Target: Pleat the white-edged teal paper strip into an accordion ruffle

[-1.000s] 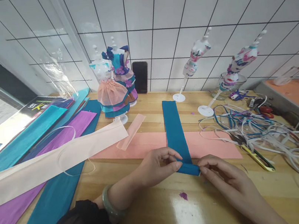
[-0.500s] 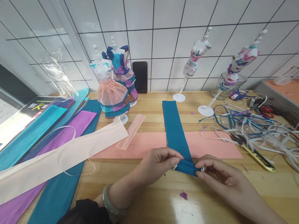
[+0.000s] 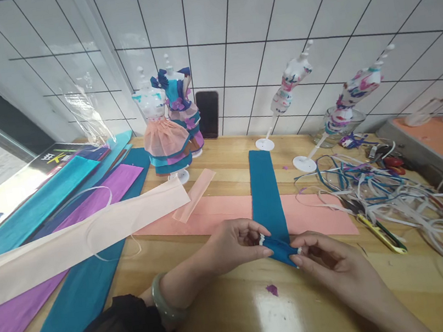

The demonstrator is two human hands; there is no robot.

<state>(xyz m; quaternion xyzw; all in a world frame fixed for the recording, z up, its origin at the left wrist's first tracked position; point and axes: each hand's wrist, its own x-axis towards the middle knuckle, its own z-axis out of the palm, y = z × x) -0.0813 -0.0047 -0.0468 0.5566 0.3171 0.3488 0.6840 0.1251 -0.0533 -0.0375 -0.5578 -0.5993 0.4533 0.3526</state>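
Observation:
A teal fabric strip [image 3: 266, 192] runs from the back of the table toward me, its near end bunched between my two hands. My left hand [image 3: 237, 244] pinches the left side of that end, where a bit of white gathered cord shows at the fingertips. On the right side, my right hand [image 3: 329, 261] grips the fabric between thumb and fingers, with another small white bit beside them. Under the teal strip lies a wide peach strip [image 3: 320, 212] going crosswise on the wooden table. What the curled fingers cover is hidden.
Two dressed mini mannequins [image 3: 165, 135] and two bare-stand ones [image 3: 290, 86] stand by the tiled wall, near a phone [image 3: 209, 113]. Tangled cords [image 3: 357, 184] and a yellow cutter [image 3: 381, 233] lie right. Long fabric strips, including a cream one [image 3: 129, 218], spread left.
The teal strip has shifted slightly right at its far end and toward me. My left fingers have changed their hold, exposing more of the white gathered cord. My right hand stays almost in place.

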